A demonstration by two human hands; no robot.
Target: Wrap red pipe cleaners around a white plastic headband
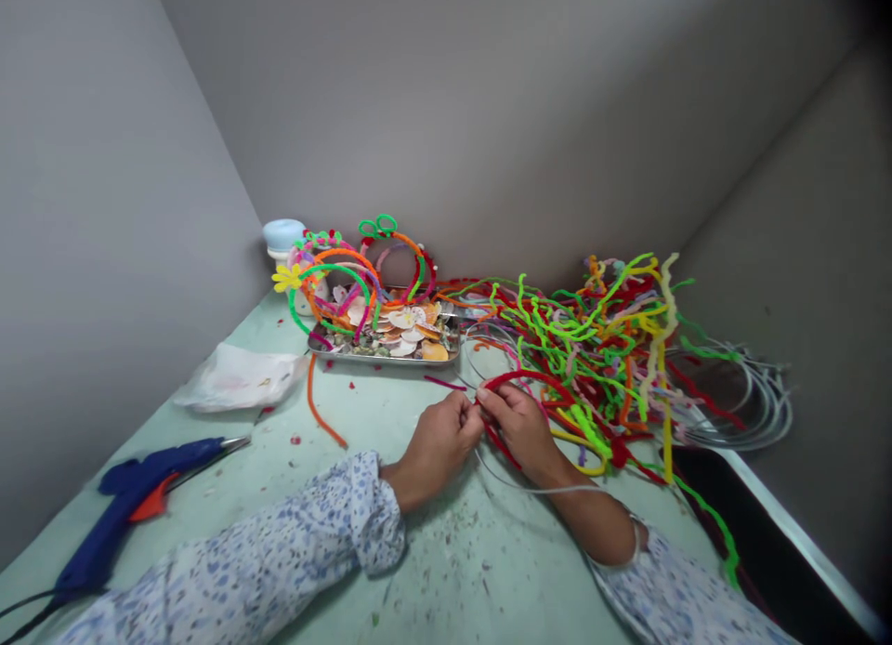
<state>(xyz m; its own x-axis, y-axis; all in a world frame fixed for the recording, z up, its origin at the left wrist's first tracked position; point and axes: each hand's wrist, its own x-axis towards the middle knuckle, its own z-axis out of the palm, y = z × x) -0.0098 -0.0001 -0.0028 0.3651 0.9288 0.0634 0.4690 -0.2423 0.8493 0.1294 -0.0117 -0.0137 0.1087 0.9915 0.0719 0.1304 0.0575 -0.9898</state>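
Observation:
My left hand (440, 440) and my right hand (521, 428) meet over the middle of the table, fingers closed in a pinch. Between them they grip a red pipe cleaner (533, 375), which bends in an arc above and behind my right hand. Below my fingers a thin grey wire (519, 485) curves off to the right, across my right wrist; the pipe cleaner seems to run along it, but the join is hidden by my fingers. A short purple pipe cleaner (444, 382) lies just behind my left hand.
A metal tray (383, 359) of shells stands behind, with pipe-cleaner headbands (341, 264) on it. Tangled pipe cleaners (578, 329) and coiled wire (763, 403) fill the right. A blue glue gun (132, 496), plastic bag (241, 377) and orange pipe cleaner (321, 408) lie left. Walls enclose the table.

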